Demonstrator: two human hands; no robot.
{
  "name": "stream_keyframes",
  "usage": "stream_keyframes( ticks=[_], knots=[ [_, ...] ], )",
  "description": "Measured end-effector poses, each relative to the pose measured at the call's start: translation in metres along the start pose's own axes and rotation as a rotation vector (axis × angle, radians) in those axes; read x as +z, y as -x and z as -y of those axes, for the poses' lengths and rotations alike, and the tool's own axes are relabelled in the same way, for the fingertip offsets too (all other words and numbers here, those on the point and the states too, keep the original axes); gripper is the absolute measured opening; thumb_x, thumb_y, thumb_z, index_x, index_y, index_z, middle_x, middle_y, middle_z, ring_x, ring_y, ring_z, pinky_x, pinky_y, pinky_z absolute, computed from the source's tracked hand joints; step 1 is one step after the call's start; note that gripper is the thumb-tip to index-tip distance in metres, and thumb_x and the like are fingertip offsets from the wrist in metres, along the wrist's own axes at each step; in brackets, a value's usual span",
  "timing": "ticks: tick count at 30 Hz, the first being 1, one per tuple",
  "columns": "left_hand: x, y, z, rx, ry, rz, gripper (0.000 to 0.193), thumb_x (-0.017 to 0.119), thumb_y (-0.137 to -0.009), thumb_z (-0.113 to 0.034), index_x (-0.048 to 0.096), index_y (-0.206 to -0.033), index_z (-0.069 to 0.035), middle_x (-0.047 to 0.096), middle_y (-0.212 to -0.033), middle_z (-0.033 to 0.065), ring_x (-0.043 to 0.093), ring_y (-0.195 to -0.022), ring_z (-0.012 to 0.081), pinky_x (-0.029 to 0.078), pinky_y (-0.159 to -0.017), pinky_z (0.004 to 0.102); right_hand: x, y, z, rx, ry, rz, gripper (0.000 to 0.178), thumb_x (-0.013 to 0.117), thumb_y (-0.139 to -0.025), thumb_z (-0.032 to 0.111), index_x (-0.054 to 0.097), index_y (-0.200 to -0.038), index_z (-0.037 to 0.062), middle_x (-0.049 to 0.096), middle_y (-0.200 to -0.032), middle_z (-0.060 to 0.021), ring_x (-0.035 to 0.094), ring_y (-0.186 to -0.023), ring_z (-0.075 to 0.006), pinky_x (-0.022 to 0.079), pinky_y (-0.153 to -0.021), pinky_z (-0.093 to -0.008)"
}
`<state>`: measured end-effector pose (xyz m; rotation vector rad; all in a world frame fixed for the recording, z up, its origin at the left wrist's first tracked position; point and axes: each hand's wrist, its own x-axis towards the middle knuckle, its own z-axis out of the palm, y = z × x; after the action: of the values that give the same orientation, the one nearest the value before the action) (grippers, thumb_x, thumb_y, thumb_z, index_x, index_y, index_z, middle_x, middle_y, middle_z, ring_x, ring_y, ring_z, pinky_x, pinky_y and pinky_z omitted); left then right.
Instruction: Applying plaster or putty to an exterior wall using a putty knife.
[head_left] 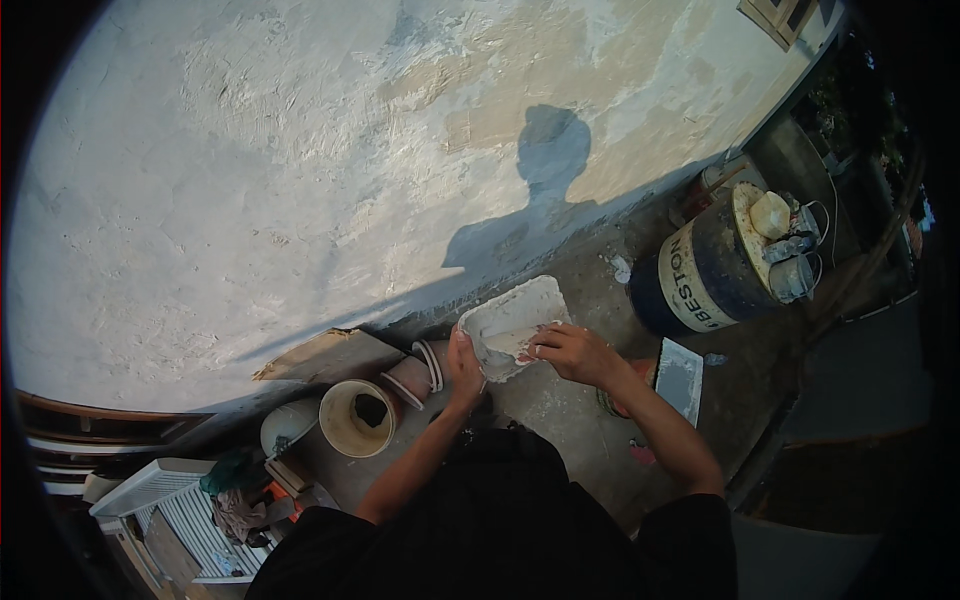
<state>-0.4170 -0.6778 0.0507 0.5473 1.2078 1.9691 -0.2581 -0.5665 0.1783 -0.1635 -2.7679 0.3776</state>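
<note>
In front of my body is a white rectangular tray [500,310] with paste smeared thickly over its inside and rim. My left hand [465,368] grips the tray by its near left side, thumb up along the wall. Over the tray's near right part, my right hand [562,350] has its fingers curled. A pale, paste-covered flat piece [512,343] shows by those fingertips; whether it is a tool or part of the paste, I cannot make out. White smears mark the fingers of my right hand.
A rough, patchy white wall [300,180] rises ahead, bearing my shadow. Right stands a dark drum [690,275] with small containers on top. A grey-topped board [680,380] lies nearer. Left are a cream bucket [330,425], a pinkish bucket [408,380] and a slatted white rack [180,520].
</note>
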Motion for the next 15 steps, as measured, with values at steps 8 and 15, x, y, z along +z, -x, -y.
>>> stream_keyframes(
  ticks=[8, 15],
  knots=[
    [0.001, 0.002, -0.004, -0.019, -0.033, 0.045, 0.042, 0.027, -0.103, -0.032, 0.048, -0.118, 0.002, 0.056, -0.109, 0.0106, 0.053, -0.101, 0.0164, 0.041, -0.09, 0.0295, -0.007, 0.003, -0.007, -0.018, -0.125, 0.055, 0.022, 0.062, -0.075, 0.002, 0.067, -0.094, 0.0112, 0.067, -0.087, -0.0036, 0.063, -0.084, -0.0231, 0.053, -0.075, -0.035],
    [0.0, 0.006, -0.004, 0.04, -0.119, 0.085, 0.042, 0.028, -0.103, -0.032, 0.048, -0.117, 0.002, 0.056, -0.108, 0.0103, 0.053, -0.102, 0.0159, 0.041, -0.09, 0.0287, -0.011, -0.005, -0.019, -0.005, -0.079, 0.051, 0.023, 0.063, -0.073, 0.001, 0.067, -0.094, 0.0089, 0.066, -0.087, -0.0063, 0.063, -0.084, -0.0253, 0.052, -0.073, -0.0368]
  ],
)
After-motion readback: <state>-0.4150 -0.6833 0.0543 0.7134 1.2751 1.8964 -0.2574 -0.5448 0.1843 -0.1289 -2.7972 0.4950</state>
